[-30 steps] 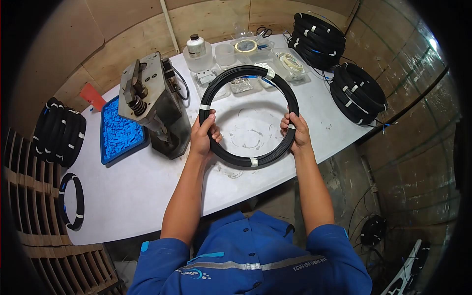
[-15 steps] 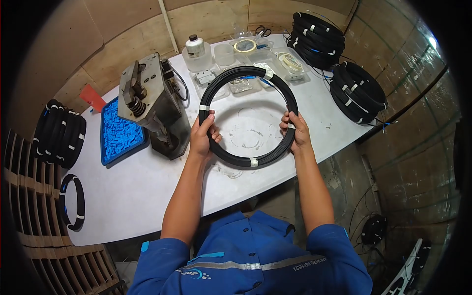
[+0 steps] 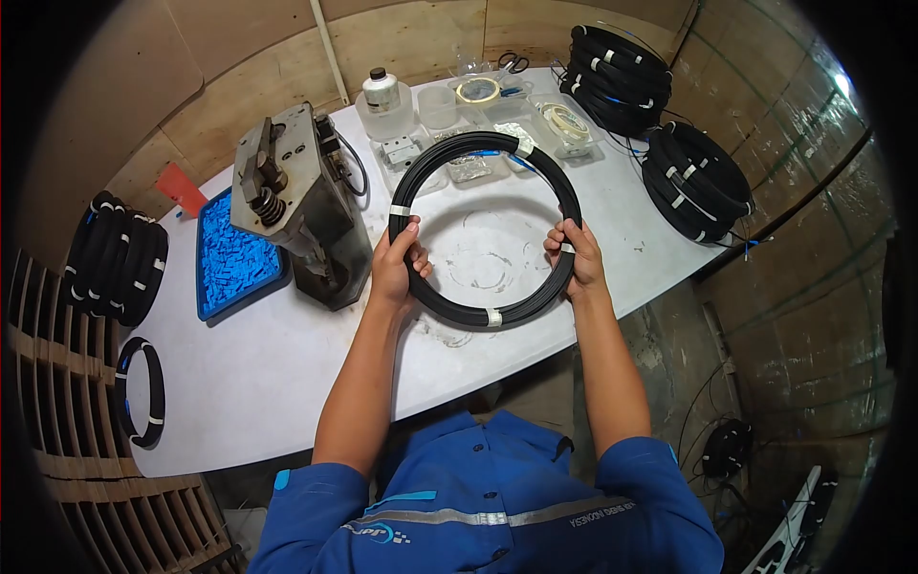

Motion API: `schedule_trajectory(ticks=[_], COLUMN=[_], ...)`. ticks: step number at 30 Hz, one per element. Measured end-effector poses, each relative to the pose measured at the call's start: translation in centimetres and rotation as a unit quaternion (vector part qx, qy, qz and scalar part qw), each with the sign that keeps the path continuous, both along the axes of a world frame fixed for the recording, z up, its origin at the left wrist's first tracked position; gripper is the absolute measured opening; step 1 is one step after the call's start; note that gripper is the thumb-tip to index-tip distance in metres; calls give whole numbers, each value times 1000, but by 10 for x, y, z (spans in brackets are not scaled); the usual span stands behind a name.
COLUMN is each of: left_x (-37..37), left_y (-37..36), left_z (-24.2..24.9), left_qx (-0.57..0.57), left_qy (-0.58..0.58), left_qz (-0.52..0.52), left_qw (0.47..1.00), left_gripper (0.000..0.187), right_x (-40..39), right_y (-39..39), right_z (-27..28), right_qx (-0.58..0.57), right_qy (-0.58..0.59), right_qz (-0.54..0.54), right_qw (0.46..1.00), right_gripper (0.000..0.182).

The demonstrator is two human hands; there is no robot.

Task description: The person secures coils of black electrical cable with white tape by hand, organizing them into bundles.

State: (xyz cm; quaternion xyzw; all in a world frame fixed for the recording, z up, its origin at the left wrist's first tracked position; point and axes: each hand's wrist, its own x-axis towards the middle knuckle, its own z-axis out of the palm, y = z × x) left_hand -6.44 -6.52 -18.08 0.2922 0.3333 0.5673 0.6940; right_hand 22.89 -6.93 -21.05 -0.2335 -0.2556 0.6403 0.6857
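Note:
Between my two hands I hold a coil of black cable (image 3: 445, 308), bound at intervals with white tape. My left hand (image 3: 394, 263) is wrapped round its left side, and my right hand (image 3: 579, 256) grips its right side over a band of tape. The ring is raised over the white table (image 3: 478, 359), whose scuffed top shows through its middle. A short blue piece lies along the coil's upper right. Part of a clear tray is hidden behind the coil's top edge.
A metal press (image 3: 311, 210) stands left of the coil, beside a tray of blue pieces (image 3: 237, 263). Stacked black coils (image 3: 617, 81) sit at the back right, others (image 3: 115, 258) at the left. A bottle (image 3: 380, 91), tape rolls (image 3: 564, 124) and scissors (image 3: 512, 63) are at the back.
The coil has shifted very slightly in the view, its top edge a little lower. Both hands keep their grip.

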Motion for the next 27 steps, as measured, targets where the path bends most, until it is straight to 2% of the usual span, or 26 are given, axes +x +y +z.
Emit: schedule_trajectory(ticks=[6,9,20,27], left_x=[0,0,-3,-3], left_y=[0,0,4,4], left_z=[1,0,-4,-2], left_qx=[2,6,-6,3], left_qy=[0,-1,-8,-3], left_qz=[-1,-1,2,2], left_qw=[1000,1000,1000,1000], left_gripper=[29,29,29,29], right_x=[-1,-4,-2,-6], right_y=[1,-1,1,2], right_z=[-1,4,-5,-2], right_qx=[16,-31,-13,-21], right_qy=[18,2,7,10], right_qz=[4,-43,24,-6], right_qw=[1000,999,1000,1000], right_gripper=[17,15,21,19])
